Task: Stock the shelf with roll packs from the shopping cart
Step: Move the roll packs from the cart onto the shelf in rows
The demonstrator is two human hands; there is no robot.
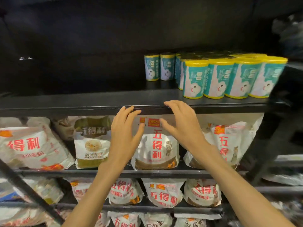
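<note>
Nearest the camera, both bare forearms are reaching up in front of the shelf (82,102). The left hand (126,133) and the right hand (178,126) are hanging just below its front edge, each grip spread wide with relaxed fingers and holding nothing. Behind them, flour bags (155,145) are filling the lower tiers. Farther back, the roll packs (229,77) are standing upright toward the shelf's right end, some at the front edge and others deeper; the left stretch is lying bare. The cart is not showing. Judged from this, the hands are between loads, so the next pack is best set upright just beside the front row, pushed flush to keep the line even.
</note>
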